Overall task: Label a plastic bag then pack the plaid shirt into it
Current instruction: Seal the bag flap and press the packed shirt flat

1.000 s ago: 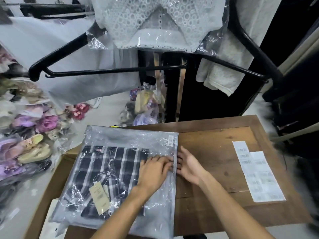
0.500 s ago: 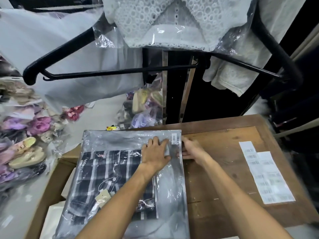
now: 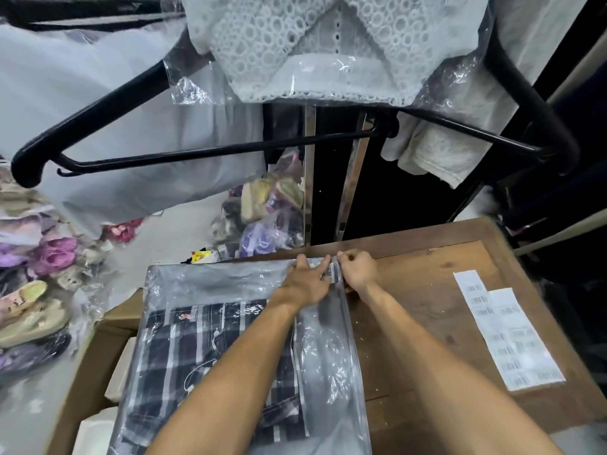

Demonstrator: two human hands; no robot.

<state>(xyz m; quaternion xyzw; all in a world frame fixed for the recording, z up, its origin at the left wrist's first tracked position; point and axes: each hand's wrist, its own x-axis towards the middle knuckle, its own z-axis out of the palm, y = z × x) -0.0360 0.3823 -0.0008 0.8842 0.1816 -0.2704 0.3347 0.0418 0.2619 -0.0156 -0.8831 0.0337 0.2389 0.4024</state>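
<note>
the plaid shirt (image 3: 210, 353) already lies inside the plastic bag (image 3: 230, 284), flat on the wooden surface (image 3: 427, 290). both hands meet at the bag's far right corner by the barcode label (image 3: 334, 273): the left hand (image 3: 307, 280) presses flat with fingers spread, holding nothing; the right hand (image 3: 359, 269) pinches the bag's edge in a narrow grip. to seal well, likely keep the plastic taut and run along the open edge evenly. label sheets (image 3: 505, 333) lie well apart on the right; a black hanger (image 3: 203, 152) hangs overhead, clear of the work.

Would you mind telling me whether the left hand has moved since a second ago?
Yes. The left hand has slid up the plastic bag to its far corner, beside the barcode label.
</note>
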